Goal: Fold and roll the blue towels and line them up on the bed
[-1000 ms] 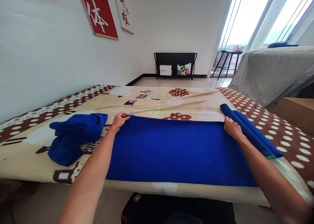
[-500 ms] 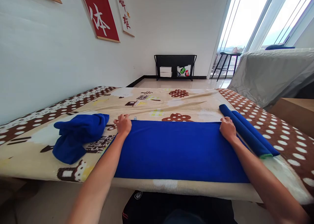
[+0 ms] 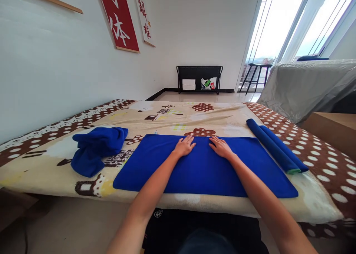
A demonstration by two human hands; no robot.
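A blue towel [image 3: 205, 172] lies spread flat near the front edge of the bed, its long side running left to right. My left hand [image 3: 185, 146] rests palm down on its far edge, left of the middle, fingers spread. On the same edge, a little to the right, my right hand [image 3: 221, 147] lies flat with its fingers apart. Neither hand holds anything. A crumpled blue towel [image 3: 97, 148] sits to the left of the spread one. To the right lie two rolled blue towels [image 3: 272, 146] side by side; green shows at the near end of one.
Under the towels is a patterned blanket [image 3: 155, 114] with a brown dotted border. A black rack [image 3: 199, 72] stands at the far wall. At right are a plastic-covered piece of furniture [image 3: 308, 79] and a cardboard box [image 3: 330, 131]. Scrolls [image 3: 122, 27] hang on the left wall.
Both hands have moved inward from the far corners of the towel to near the middle of its far edge. Their fingers have flattened out on the cloth. The view has shifted slightly.
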